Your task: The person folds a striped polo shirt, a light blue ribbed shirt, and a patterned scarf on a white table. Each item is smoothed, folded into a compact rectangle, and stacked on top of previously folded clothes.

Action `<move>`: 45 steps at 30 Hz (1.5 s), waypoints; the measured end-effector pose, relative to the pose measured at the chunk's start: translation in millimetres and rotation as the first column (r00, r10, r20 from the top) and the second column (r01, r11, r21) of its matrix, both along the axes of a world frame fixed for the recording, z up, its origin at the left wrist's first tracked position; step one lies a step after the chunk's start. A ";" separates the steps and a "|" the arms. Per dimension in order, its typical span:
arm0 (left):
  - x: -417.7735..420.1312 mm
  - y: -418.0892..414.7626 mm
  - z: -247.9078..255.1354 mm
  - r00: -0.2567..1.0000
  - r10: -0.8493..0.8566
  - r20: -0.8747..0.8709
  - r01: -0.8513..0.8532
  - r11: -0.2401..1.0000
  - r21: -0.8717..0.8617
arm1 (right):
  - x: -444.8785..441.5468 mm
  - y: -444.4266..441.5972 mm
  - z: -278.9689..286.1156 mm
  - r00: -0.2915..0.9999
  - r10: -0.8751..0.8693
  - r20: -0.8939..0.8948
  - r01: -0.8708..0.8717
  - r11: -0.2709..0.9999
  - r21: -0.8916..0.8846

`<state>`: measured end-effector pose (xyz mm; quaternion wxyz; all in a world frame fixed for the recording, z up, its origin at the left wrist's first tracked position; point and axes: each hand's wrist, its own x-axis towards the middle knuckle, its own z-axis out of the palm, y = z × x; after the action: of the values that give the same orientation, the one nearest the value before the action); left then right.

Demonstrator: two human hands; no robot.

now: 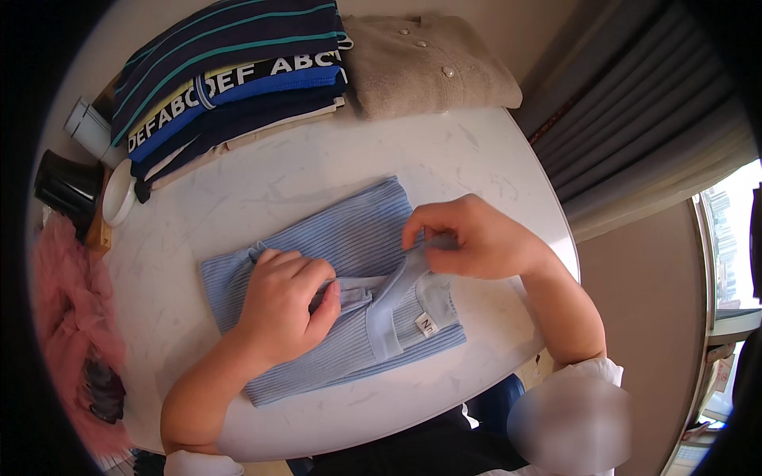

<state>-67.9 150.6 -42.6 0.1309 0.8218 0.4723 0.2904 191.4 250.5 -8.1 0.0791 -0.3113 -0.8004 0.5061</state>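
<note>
A light blue ribbed knit garment (357, 232) lies folded in a rough rectangle on the white marbled table (476, 154). On its left part rests my left hand (292, 303), with the knit at the garment's opening pinched between thumb and fingers. My right hand (470, 241) grips the garment's smooth collar band near the right side and holds it slightly raised; its fingertips are a little blurred. Below that band a small white label (426, 324) shows inside the neck. The underside of the cloth is hidden.
A stack of folded clothes (232, 77) stands at the back left, beside a folded beige buttoned knit (428, 65). Along the left edge are a black cup (70, 184), a white round dish (119, 191) and pink sheer fabric (74, 321). A dark curtain (643, 113) hangs at right.
</note>
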 end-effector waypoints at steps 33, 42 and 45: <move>24.4 -50.2 23.6 0.899 -0.345 -0.270 0.376 0.924 0.073 | -8.6 -4.7 -11.4 0.997 0.075 -0.017 -0.067 0.960 0.272; 21.2 -43.3 16.8 0.895 -0.426 -0.135 0.417 0.905 -0.087 | -9.7 -3.9 -11.8 0.996 0.077 -0.054 -0.058 0.954 0.295; 22.0 -40.9 19.2 0.896 -0.426 -0.127 0.419 0.904 -0.081 | -7.9 -2.7 -4.7 0.995 0.092 0.037 -0.099 0.963 0.250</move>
<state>-45.8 109.7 -23.4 0.1782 0.9196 0.2982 0.1834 183.5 247.8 -12.9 0.0833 -0.2662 -0.8732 0.3997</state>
